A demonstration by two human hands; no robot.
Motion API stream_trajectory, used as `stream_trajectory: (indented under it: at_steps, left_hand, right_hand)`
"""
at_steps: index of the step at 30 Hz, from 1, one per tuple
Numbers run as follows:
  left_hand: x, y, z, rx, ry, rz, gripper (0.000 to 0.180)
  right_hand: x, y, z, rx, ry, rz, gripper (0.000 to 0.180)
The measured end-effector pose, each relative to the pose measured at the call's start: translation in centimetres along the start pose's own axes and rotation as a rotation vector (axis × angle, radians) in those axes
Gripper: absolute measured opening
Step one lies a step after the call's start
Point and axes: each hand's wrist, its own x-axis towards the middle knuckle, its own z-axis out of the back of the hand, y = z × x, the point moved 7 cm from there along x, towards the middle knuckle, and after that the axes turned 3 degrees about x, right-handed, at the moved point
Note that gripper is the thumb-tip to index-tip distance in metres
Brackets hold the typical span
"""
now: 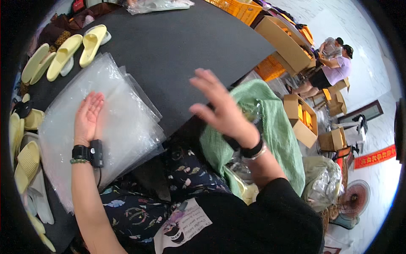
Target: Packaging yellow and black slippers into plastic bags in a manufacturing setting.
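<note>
My left hand [89, 118] rests palm up on a stack of clear plastic bags [122, 122], fingers stretched out and nothing in them. A dark strap and a small black box are on that wrist. My right hand [218, 103] is raised over the table's edge, beside a green woven sack [279, 131]. Its fingers are spread, slightly blurred, and hold nothing. Past the bags lie pale yellow slippers [64, 57], with another yellow slipper [93, 44] next to them. More yellow slippers [27, 167] line the left side, partly cut off by the picture's rim.
The dark table [182, 46] stretches ahead. At its far edge lies a plastic-wrapped item [158, 5]. Cardboard boxes [281, 38] and an orange crate [270, 67] stand to the right. Two people [336, 63] are further back. A fan [355, 199] stands at the lower right.
</note>
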Motion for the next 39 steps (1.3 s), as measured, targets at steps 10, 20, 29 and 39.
stream_trajectory:
  at_steps: [10, 20, 29, 39]
  left_hand:
    - [-1.4, -1.1, -0.6, -0.001, -0.059, -0.033, 0.035]
    - [-1.7, -1.6, -0.8, 0.054, -0.068, -0.05, 0.041]
    - [-2.1, -1.7, -0.4, 0.132, -0.07, -0.035, 0.041]
    - [-2.3, -1.5, -1.3, 0.138, -0.011, -0.051, 0.044]
  right_hand:
    - [-13.8, -11.8, 10.0, 0.197, -0.246, -0.688, 0.034]
    - [-6.3, -4.1, 3.3, 0.053, -0.055, -0.443, 0.023]
    - [3.4, 5.1, -7.4, 0.565, -0.013, -0.141, 0.025]
    - [12.3, 3.4, -19.5, 0.656, 0.224, -0.307, 0.026]
